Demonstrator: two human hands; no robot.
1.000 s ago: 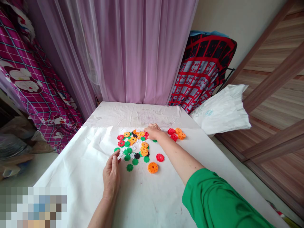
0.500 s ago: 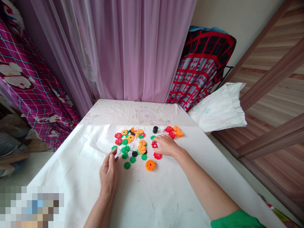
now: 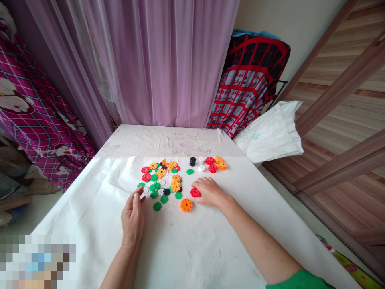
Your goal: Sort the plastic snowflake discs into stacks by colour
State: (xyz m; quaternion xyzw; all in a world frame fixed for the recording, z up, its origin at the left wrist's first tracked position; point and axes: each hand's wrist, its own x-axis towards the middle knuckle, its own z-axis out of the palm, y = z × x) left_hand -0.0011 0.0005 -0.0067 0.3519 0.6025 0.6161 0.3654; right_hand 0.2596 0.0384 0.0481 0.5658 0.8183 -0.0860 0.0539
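Observation:
Notched plastic discs lie mixed in a loose pile, with orange discs (image 3: pixel 175 185), green discs (image 3: pixel 154 186), red discs (image 3: pixel 146 177), white ones and a black disc (image 3: pixel 166 192). My left hand (image 3: pixel 132 212) rests at the pile's left edge, fingers slightly apart beside a green disc (image 3: pixel 140 185). To the right of the pile, my right hand (image 3: pixel 210 192) has its fingers closed around a red disc (image 3: pixel 195 192); its fingertips are partly hidden. An orange stack (image 3: pixel 186 205) lies just below and left of that hand.
Farther back stand a black stack (image 3: pixel 192 161), white stacks (image 3: pixel 201 168), red stacks (image 3: pixel 212 168) and orange stacks (image 3: pixel 222 165), with a single green disc (image 3: pixel 189 171) nearby. A white bag (image 3: pixel 270 134) hangs at the right edge of the white table (image 3: pixel 180 253).
My right hand has moved nearer to me, from the upper red disc to the lower one, where a single red disc now shows. The whole view has shifted slightly.

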